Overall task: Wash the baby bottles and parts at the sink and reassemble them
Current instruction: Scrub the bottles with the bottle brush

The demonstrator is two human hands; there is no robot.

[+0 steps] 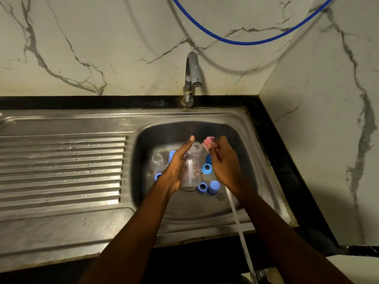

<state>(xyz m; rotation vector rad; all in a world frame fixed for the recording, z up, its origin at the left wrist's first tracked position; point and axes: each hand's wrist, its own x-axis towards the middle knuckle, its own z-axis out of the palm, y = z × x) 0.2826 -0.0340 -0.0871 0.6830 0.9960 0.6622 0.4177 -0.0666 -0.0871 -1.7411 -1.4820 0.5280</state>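
blue rings (206, 168) and caps (213, 187) crowd basin floor (205, 206)

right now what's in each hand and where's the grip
The left hand grips the clear bottle round its body; the right hand pinches a pink scrubber by its lower edge.

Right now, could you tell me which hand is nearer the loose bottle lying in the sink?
Left. The left hand, holding a second bottle, is just right of the loose bottle; the right hand, pinching a cloth, is farther right.
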